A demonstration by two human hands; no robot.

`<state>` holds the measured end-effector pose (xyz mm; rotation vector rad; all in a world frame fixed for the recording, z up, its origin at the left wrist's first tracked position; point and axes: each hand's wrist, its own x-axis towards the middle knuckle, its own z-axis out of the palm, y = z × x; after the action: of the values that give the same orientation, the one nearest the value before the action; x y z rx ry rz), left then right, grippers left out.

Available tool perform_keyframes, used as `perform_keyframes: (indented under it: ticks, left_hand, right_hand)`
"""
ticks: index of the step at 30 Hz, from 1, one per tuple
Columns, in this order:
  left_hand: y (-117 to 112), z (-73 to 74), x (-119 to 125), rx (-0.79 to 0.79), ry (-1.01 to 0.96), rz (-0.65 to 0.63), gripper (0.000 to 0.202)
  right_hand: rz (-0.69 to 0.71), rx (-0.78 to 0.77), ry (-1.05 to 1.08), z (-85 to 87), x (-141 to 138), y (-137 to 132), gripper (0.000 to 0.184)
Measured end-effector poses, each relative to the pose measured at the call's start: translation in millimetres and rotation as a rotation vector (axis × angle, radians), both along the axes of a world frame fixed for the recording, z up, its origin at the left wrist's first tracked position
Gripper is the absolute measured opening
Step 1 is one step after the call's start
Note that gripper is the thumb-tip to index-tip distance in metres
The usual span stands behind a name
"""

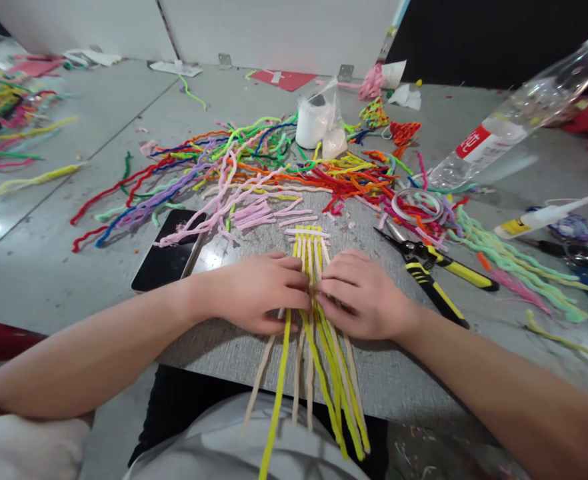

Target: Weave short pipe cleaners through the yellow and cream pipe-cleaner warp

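A row of yellow and cream fuzzy yarn strands [333,373] lies on the table in front of me and hangs over the near edge. Their top ends are looped side by side on a pale crosspiece [291,232]. My left hand [257,290] rests on the left side of the row, its fingers curled around strands near the middle. From the right, my right hand [367,297] pinches strands at the same height, its fingertips close to the left ones. The fingers partly hide the strands between the hands.
A phone [167,253] lies left of my hands, and yellow-black pliers [431,280] lie to the right. Behind are piled colourful yarn pieces [209,157], a white spool [311,123] and a tape roll [417,205]. A plastic bottle [514,123] and glue tube [539,219] are at right.
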<state>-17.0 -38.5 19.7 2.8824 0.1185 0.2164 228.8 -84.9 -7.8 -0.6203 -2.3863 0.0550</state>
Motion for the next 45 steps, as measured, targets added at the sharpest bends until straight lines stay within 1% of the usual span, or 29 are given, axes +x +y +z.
perform_keyframes:
  ticks: [2,5,9,13,15,19,23,26,28,36,40,45]
  left_hand:
    - [-2,-2.5,2,0.04,-0.005,0.011,0.01]
    - [-4,-5.0,4,0.05,-0.014,0.018,0.002]
    - [-3,-6.3,3,0.04,-0.036,0.029,0.004]
    - [1,-7.4,0,0.022,-0.048,0.047,0.004]
    - [2,-7.4,0,0.009,-0.046,0.043,0.005]
    - [2,-5.4,1,0.012,-0.039,0.044,0.007]
    - [2,-4.9,1,0.009,-0.042,0.051,0.01]
    - [2,-6.7,1,0.009,-0.059,0.067,0.013]
    - [3,-8.1,2,0.017,-0.077,0.076,0.011]
    - [5,-9.3,2,0.027,-0.102,0.116,0.009]
    - [6,-9.8,1,0.021,-0.118,0.135,0.006]
    - [7,-10.6,1,-0.015,-0.104,0.138,0.005]
  right_hand:
    - [-0.021,-0.018,0.003,-0.6,1,1,0.016]
    - [0.013,-0.051,-0.032,0.0,0,1,0.019]
    - [0.086,-0.129,-0.118,1.6,-1,-2,0.018]
    - [0.115,-0.172,-0.193,1.8,0,-2,0.021]
    - [0.099,-0.143,-0.199,1.5,0,-2,0.023]
    - [0.013,-0.051,-0.178,0.4,0,-1,0.03]
    - [-0.08,-0.031,-0.153,-1.3,-1,1,0.033]
    - [-0.125,-0.046,-0.154,-3.1,-1,1,0.031]
    - [-0.132,-0.068,-0.16,-4.2,0,1,0.026]
    - [-0.043,-0.124,-0.173,-3.8,-1,-2,0.015]
    - [-0.034,-0.162,-0.17,-1.9,-2,-5,0.015]
    - [-0.02,-0.188,-0.228,1.4,-3,-9,0.017]
